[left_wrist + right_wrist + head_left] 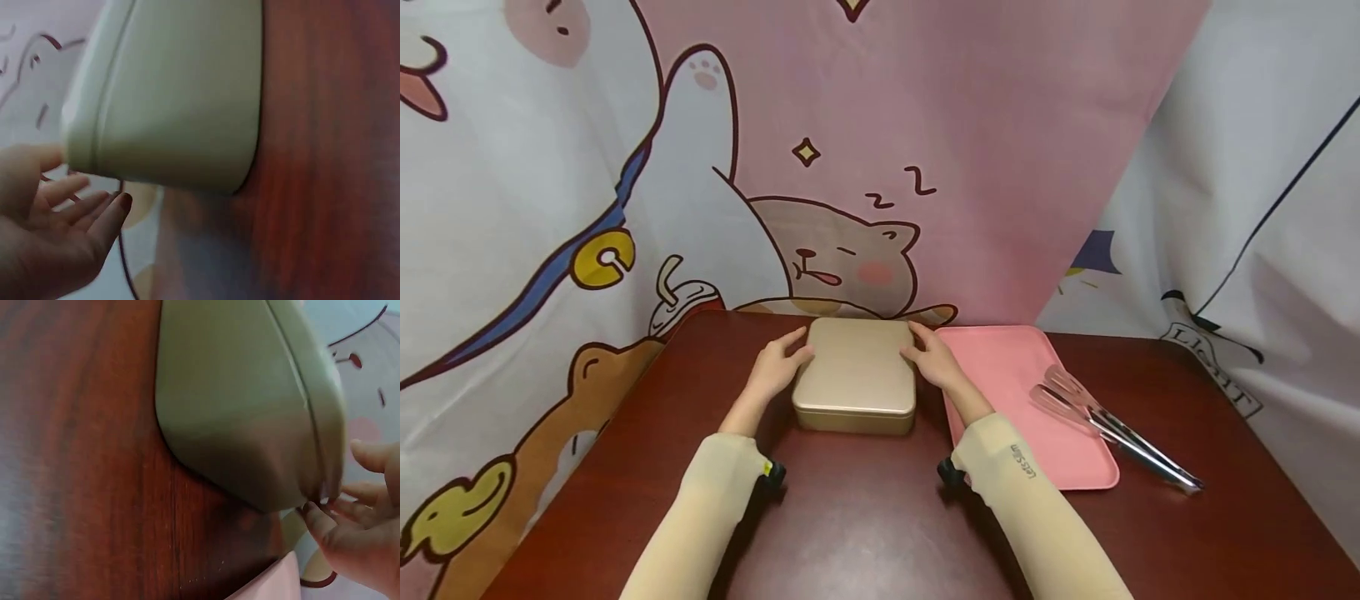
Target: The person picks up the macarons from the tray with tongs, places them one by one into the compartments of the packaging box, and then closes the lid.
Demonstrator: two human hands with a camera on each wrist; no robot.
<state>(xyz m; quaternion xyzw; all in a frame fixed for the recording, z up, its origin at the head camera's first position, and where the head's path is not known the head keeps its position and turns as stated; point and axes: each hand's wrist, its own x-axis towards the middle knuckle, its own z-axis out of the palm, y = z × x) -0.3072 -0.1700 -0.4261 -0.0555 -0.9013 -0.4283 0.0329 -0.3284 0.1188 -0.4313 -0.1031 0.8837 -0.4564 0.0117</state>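
A gold tin box (857, 367) with a rounded-corner lid sits flat on the dark red table in the head view. My left hand (772, 367) is at its left side, thumb over the lid's edge and fingers spread along the side. On the opposite side is my right hand (936, 360), thumb over the lid's edge. In the left wrist view, the left fingers (109, 219) are relaxed beside the lid's corner. The right wrist view shows the right fingertips (312, 512) against the lid's rim, thumb raised. Lid and body meet in an even seam.
A pink tray (1000, 367) lies to the right of the tin, partly under the right forearm in view. Metal tongs (1105, 421) rest across its right edge, handle end on the table (865, 508). A cartoon-print cloth (1000, 150) hangs close behind the table.
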